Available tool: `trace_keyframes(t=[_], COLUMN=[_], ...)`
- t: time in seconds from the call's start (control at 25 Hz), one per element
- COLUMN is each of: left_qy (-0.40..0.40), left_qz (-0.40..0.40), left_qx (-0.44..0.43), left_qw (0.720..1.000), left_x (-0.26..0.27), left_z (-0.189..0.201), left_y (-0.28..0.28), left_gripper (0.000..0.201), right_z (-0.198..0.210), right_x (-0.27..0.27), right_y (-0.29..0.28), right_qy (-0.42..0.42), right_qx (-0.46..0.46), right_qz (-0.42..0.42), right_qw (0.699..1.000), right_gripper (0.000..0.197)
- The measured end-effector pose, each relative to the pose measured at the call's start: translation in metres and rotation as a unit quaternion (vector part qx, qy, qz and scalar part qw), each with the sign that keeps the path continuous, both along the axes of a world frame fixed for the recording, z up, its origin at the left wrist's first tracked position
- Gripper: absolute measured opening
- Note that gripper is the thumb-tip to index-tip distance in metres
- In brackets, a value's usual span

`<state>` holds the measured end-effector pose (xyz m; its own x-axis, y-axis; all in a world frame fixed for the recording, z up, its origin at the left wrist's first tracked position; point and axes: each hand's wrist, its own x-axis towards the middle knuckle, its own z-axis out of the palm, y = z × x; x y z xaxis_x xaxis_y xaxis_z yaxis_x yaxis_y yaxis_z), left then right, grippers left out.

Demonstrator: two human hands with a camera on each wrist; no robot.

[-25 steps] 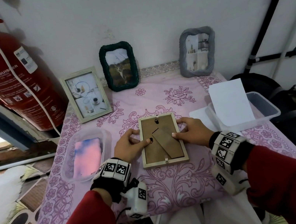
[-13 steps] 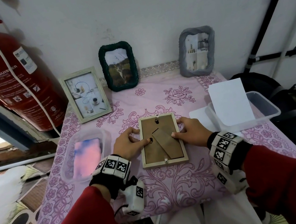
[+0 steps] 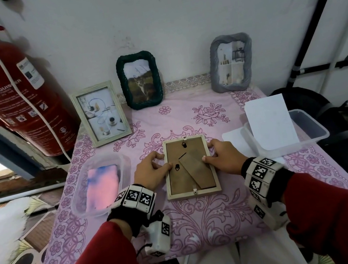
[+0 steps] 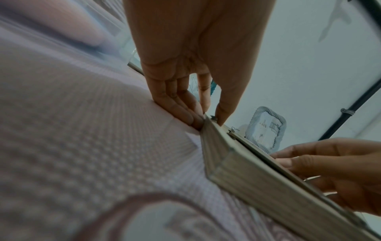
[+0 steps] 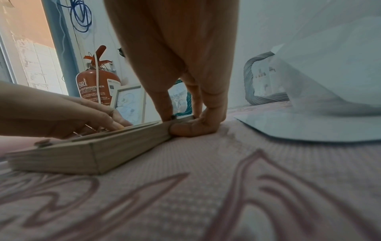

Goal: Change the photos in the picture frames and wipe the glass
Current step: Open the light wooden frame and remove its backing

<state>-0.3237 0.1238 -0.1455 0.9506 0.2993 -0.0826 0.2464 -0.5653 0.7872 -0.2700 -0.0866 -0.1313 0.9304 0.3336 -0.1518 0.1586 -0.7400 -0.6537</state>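
A pale wooden picture frame (image 3: 189, 167) lies face down in the middle of the pink tablecloth (image 3: 204, 216), its brown backing board and folded stand facing up. My left hand (image 3: 165, 160) grips its left edge, thumb on the backing near a black clip and fingers curled against the side (image 4: 193, 119). My right hand (image 3: 207, 151) grips the right edge in the same way, with the thumb on the stand and curled fingers (image 5: 191, 128) pressed to the frame's side (image 5: 103, 150). The frame's glass side is hidden against the cloth.
Three framed photos stand at the back: a white one (image 3: 101, 113), a green one (image 3: 139, 80) and a grey one (image 3: 231, 63). On the left, a clear tub (image 3: 125, 162) holds a pink-blue cloth (image 3: 103, 186). On the right, a clear container (image 3: 309, 131) holds a white sheet (image 3: 272, 123). A fire extinguisher (image 3: 10, 98) stands far left.
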Motion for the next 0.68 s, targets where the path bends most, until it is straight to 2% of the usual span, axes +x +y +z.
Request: trace_keyframes(t=[0.24, 0.52, 0.68], left_qy=[0.0, 0.003, 0.007], left_qz=[0.002, 0.005, 0.007], left_qx=[0.0, -0.032, -0.055], left_qw=[1.0, 0.999, 0.998], left_x=[0.0015, 0.0021, 0.0025], left_z=[-0.0017, -0.002, -0.0016], left_y=[0.0007, 0.0018, 0.0022], left_gripper=[0.017, 0.015, 0.016], right_z=[-0.0002, 0.0002, 0.003], right_x=[0.0001, 0.002, 0.0023], right_y=[0.0024, 0.002, 0.002], right_qy=[-0.006, -0.002, 0.007], right_qx=[-0.004, 0.022, 0.049], right_qz=[-0.003, -0.018, -0.029], right_qw=[1.0, 1.0, 0.998], right_gripper=[0.032, 0.014, 0.013])
